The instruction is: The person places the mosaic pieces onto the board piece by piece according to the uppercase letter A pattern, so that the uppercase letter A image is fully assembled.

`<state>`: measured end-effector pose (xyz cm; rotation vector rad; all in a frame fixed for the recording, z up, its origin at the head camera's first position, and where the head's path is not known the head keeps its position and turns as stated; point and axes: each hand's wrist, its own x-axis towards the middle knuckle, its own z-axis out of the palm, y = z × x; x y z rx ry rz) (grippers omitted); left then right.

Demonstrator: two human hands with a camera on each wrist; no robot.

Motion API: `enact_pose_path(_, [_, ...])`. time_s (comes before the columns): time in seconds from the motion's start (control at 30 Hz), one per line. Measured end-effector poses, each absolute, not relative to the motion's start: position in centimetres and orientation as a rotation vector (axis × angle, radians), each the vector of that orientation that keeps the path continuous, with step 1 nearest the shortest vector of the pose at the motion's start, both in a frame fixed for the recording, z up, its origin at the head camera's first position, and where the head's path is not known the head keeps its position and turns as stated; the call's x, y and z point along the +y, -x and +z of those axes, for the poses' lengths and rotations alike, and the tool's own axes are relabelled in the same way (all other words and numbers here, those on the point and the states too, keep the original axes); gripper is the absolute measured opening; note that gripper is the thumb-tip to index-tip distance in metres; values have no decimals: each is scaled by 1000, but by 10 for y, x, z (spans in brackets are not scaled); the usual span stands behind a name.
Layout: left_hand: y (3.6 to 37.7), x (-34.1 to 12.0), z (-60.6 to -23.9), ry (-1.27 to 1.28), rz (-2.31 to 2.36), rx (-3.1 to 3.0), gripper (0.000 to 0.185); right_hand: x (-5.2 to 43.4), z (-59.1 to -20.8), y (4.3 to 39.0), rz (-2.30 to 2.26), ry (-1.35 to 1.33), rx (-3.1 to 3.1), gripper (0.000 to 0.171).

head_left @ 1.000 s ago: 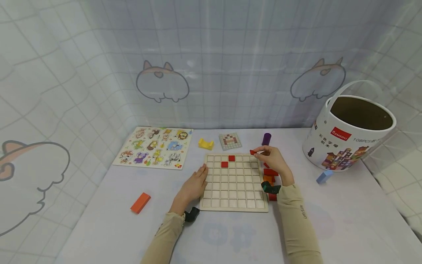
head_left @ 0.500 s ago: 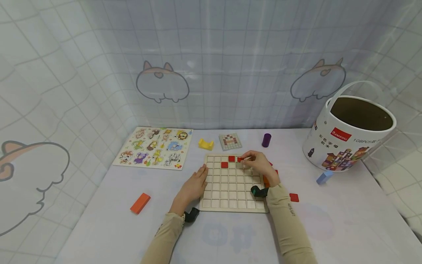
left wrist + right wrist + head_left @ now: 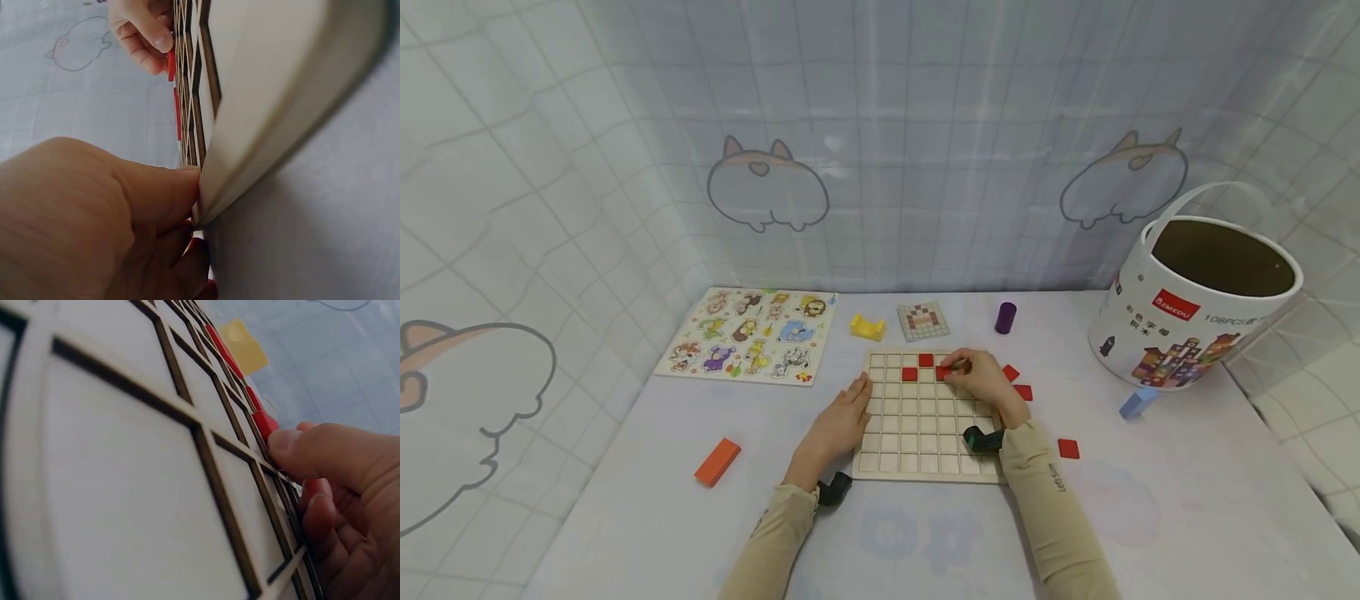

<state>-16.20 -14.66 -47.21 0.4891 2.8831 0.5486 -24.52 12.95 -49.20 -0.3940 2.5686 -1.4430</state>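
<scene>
- While the right hand (image 3: 981, 379) pinches a red tile (image 3: 942, 373) between thumb and fingers, the tile sits at the second row of the wooden board (image 3: 917, 462); whether it lies flat is hidden.
- Of the board's square cells, one in the top row holds a red square (image 3: 927, 360), and one in the second row another.
- Fingers loosely extended, the left hand (image 3: 842, 417) rests against the board's left edge.
- Across the board's right side, the right forearm (image 3: 1018, 417) blocks some cells.
- Loose red tiles (image 3: 1068, 448) lie right of it.
- Beyond its far edge: a patterned card (image 3: 923, 322), a notched yellow block (image 3: 868, 327), a purple cylinder (image 3: 1006, 318).
- Farther right, a glossy white bucket (image 3: 1120, 321) shows a dark interior, contents indiscernible; a blue block (image 3: 1138, 403) is just beside.
- Leftward are an orange block (image 3: 717, 462) and an animal puzzle (image 3: 747, 336).
</scene>
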Motion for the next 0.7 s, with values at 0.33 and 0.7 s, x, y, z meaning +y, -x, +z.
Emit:
enact_pose_path(0.33, [161, -147, -473, -513, 527, 2914, 55, 129, -492, 242, -1444, 446, 2581, 25])
enact_pose_path(0.7, [162, -148, -475, -511, 533, 2906, 55, 130, -488, 238, -1480, 399, 2548, 29])
